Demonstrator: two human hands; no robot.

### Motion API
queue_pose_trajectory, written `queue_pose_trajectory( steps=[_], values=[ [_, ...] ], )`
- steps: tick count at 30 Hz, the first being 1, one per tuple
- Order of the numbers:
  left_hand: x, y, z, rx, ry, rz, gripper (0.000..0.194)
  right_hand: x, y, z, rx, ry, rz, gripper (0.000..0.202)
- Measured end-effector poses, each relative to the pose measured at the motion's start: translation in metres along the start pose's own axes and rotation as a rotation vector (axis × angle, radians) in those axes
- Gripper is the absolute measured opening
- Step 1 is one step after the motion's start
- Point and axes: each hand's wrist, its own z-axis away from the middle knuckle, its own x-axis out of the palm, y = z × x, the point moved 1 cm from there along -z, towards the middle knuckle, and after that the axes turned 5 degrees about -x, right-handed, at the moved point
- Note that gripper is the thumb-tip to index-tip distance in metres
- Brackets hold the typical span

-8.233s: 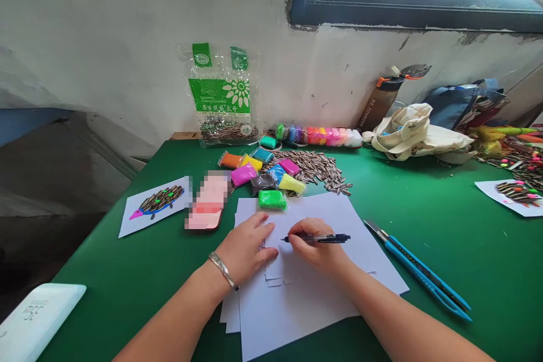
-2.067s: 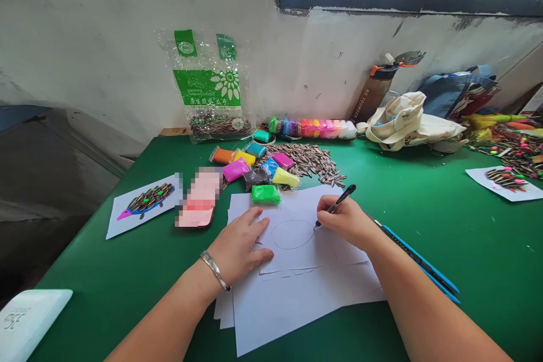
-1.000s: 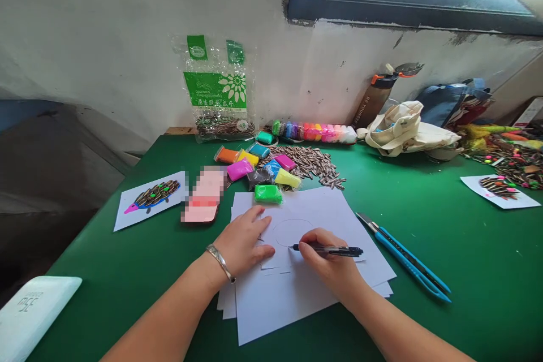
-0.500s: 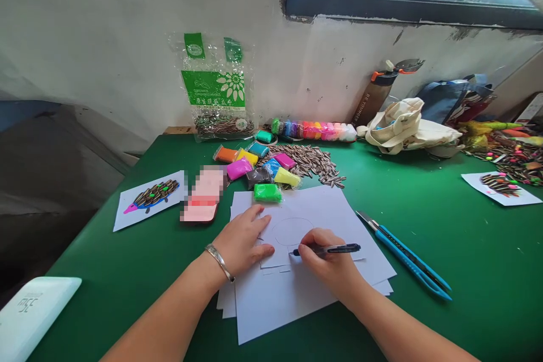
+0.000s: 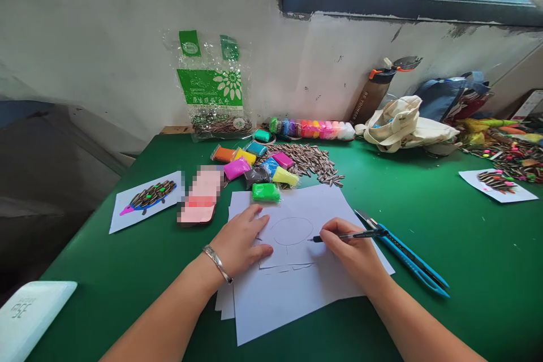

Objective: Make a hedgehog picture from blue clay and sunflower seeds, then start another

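My left hand lies with spread fingers on the left side of a small sheet of white paper, which rests on larger white sheets. A thin oval outline with a short line below it is drawn on the small sheet. My right hand grips a black pen, its tip at the lower right of the oval. Whether the tip touches the paper I cannot tell. A green clay packet sits at the top edge of the paper, just beyond my left fingers.
Right of the paper lies a blue utility knife. Behind are several clay packets, loose sunflower seeds and a seed bag. To the left are a blurred pink object and a seed hedgehog picture.
My right hand has moved right with the pen, from below the oval to its lower right side. A short line now shows under the oval. My left hand stays in place.
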Motion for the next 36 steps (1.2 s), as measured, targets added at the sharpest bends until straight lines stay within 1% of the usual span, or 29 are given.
queue_pose_trajectory(
  steps=[7, 14, 28, 33, 36],
  values=[
    [0.001, 0.0, -0.001, -0.007, -0.002, 0.018, 0.054, 0.008, -0.002, 0.003, -0.034, -0.031, 0.037, 0.016],
    [0.001, 0.0, 0.0, -0.003, 0.008, 0.01, 0.054, 0.01, -0.005, 0.002, -0.036, -0.004, 0.079, 0.017],
    [0.001, 0.0, 0.0, 0.0, -0.012, -0.034, 0.058, 0.011, -0.001, 0.002, -0.106, -0.032, 0.13, 0.016],
    [0.0, 0.001, -0.001, -0.008, -0.02, -0.042, 0.059, 0.012, 0.0, 0.002, -0.094, -0.044, 0.093, 0.014],
    [0.0, 0.001, -0.001, -0.008, -0.018, -0.043, 0.059, 0.008, 0.003, 0.002, -0.041, -0.027, -0.016, 0.015]
  ],
)
